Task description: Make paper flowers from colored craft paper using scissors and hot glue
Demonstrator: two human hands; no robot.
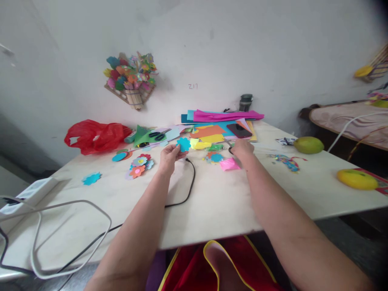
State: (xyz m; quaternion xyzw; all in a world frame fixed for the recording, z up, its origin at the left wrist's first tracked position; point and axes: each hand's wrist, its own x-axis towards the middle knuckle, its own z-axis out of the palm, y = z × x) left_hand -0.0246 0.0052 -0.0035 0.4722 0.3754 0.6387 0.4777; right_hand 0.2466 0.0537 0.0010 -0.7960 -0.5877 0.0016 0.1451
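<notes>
Between the fingers and thumb of my left hand [171, 157] is a blue paper flower [184, 144], held up over the table. My right hand [242, 150] is closed around the dark handle of a pair of scissors [228, 142], whose blades point left and away from me. Just below that hand lies a pink packet [229, 164]. Beside it are stacked paper flowers [214, 157] with blue on top. Layered colourful flowers [139, 165] lie left of my left hand, and a single blue flower [91, 178] sits farther left.
Coloured paper sheets [209, 131], a phone [239, 130] and black scissors [157, 135] lie at the back. A red plastic bag [97, 136] is at left. A black cable [191, 184] crosses the table; a power strip [33, 190] is at the left edge. Mangoes [308, 144] lie right.
</notes>
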